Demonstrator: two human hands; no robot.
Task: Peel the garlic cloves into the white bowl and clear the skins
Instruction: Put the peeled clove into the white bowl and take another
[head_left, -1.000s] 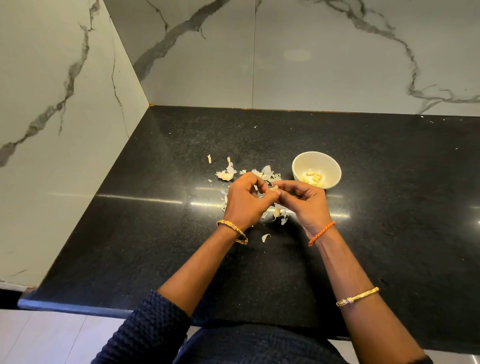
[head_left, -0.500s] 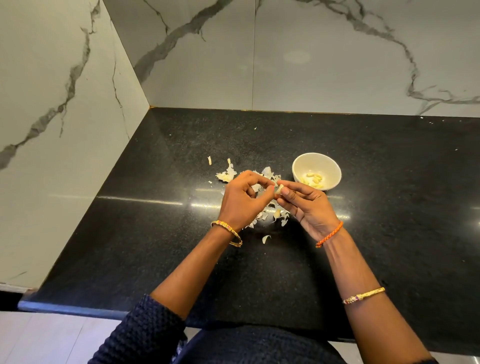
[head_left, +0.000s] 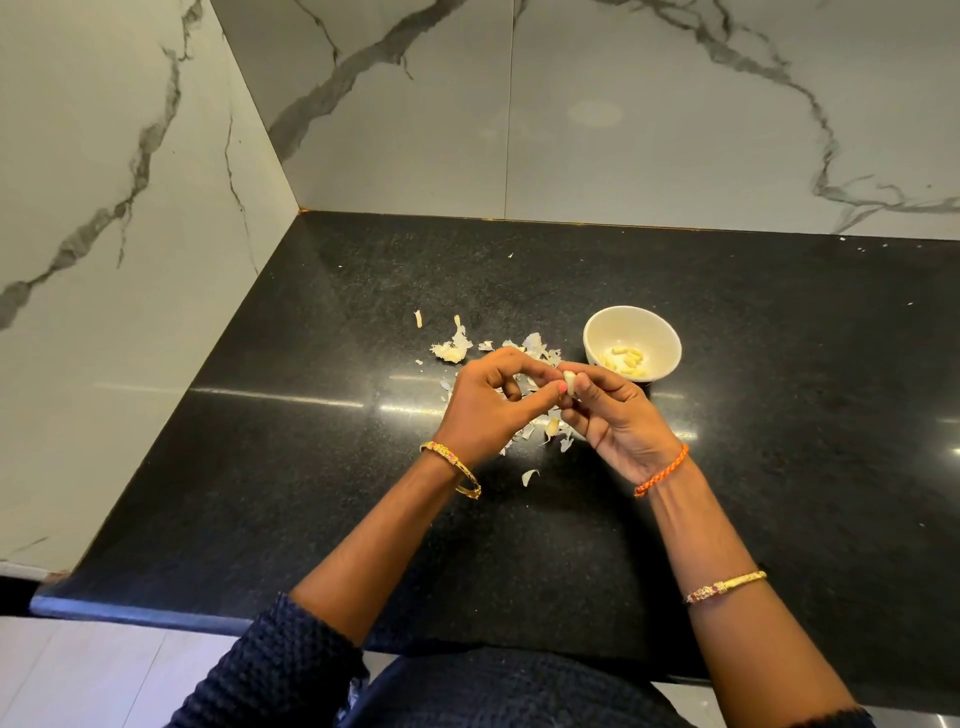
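Observation:
A pale garlic clove (head_left: 570, 383) sits between both hands above the black counter. My right hand (head_left: 615, 423) pinches it with thumb and fingers, palm turned up. My left hand (head_left: 488, 405) has its fingers curled and its thumb tip pressed against the clove's left side. The white bowl (head_left: 654, 332) stands just behind my right hand and holds several peeled cloves (head_left: 626, 359). Loose garlic skins (head_left: 537, 345) lie scattered on the counter under and behind my hands, with a larger garlic clump (head_left: 451, 349) to the left.
The black stone counter (head_left: 779, 415) meets marble walls at the left and back, forming a corner (head_left: 300, 210). A single skin flake (head_left: 529, 476) lies near my left wrist. The counter's front edge (head_left: 130, 613) runs close to my body.
Both hands have lifted slightly and my right hand has rolled palm-up, so the clove now shows between the fingertips. The bowl and skins have not moved.

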